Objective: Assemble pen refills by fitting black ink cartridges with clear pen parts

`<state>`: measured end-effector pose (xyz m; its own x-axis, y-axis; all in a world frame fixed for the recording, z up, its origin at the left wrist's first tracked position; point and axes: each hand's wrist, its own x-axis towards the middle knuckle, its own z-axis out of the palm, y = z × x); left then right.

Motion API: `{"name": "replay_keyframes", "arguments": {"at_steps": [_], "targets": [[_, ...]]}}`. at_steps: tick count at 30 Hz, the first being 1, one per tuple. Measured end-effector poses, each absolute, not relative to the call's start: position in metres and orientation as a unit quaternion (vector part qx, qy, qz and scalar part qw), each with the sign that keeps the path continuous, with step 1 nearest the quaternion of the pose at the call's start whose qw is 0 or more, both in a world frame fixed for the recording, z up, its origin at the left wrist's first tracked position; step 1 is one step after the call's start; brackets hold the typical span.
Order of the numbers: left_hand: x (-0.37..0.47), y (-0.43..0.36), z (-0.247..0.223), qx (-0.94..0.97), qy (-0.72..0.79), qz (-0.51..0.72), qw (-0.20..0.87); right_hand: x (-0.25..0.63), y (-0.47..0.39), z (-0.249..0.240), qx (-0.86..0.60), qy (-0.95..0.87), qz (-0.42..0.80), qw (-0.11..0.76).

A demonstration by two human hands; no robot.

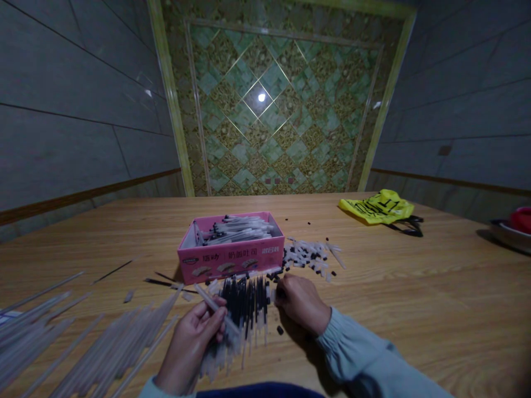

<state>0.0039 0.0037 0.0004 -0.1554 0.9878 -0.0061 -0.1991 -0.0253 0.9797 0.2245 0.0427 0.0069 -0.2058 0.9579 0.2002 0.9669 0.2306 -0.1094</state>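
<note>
My left hand (198,333) is closed on a whitish, translucent pen barrel (206,297), pinched between thumb and fingers and slanting up to the left. Just beside it, a row of thin black-tipped pen refills (246,301) lies on the table. At the right end of that row, my right hand (302,303) rests with its fingers curled in; whatever they hold, if anything, is hidden. Small black and white pen caps and plugs (307,255) are heaped beyond it. One black cap (280,330) lies near my right wrist.
A pink box (232,264) filled with pens stands behind the refills. Many loose clear barrels (116,345) spread across the table's left side. At the far right are a yellow bag (375,207) with black handles and a dish (512,235) with something red.
</note>
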Motion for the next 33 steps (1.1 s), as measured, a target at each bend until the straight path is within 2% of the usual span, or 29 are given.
{"name": "replay_keyframes", "arguments": {"at_steps": [4, 11, 16, 33], "targets": [[0.003, 0.004, 0.0, 0.412, 0.477, 0.585, 0.511, 0.224, 0.041, 0.008, -0.602, -0.786, -0.027, 0.138], [0.0, 0.006, -0.003, 0.416, 0.473, 0.58, 0.517, 0.213, 0.035, 0.013, -0.401, -0.905, 0.014, 0.143], [-0.007, 0.011, -0.008, 0.434, 0.462, 0.542, 0.552, 0.213, 0.034, 0.016, -0.311, -0.941, 0.029, 0.131], [-0.004, 0.009, -0.006, 0.376, 0.467, 0.573, 0.559, 0.213, 0.035, 0.01, -0.26, -0.96, 0.009, 0.108]]}}
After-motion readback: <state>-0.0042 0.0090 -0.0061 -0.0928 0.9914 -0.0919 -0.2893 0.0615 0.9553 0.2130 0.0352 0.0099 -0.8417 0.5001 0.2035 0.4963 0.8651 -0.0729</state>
